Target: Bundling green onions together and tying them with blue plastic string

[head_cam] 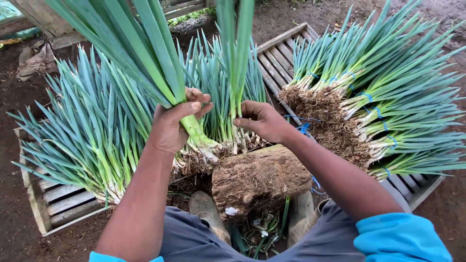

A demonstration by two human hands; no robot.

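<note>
At the far left a wooden pallet [53,204] lies on the dirt ground [14,160], carrying a loose heap of green onions [92,131]; their blue-green leaves fan outward and their pale stems and roots point toward the person. The onions there are too many and too overlapped to count.

Just right of that heap, the left hand [172,126] holds one thick bunch of onions [150,53] upright. The leaves are long, flat and bright green, the stems turn pale yellow-green below the hand, and the white bases with dirty roots hang just above a block of wood [259,179]. The fingers [196,104] are closed around the stems, thumb across the front.

The right hand [262,119] is close beside it, its fingers curled shut on a thin bunch of stalks [238,43] that also rises straight up past the top edge. Both bunches stand over the block, which sits between two muddy boots [208,213] with scraps of leaf around them.

To the right lies a second wooden pallet [412,187]. On it are tied bundles of onions [383,92] stacked with roots toward the centre, each bound with blue string [366,96]; about seven ties show. A loose length of blue string [303,128] lies just beside the right wrist.
</note>
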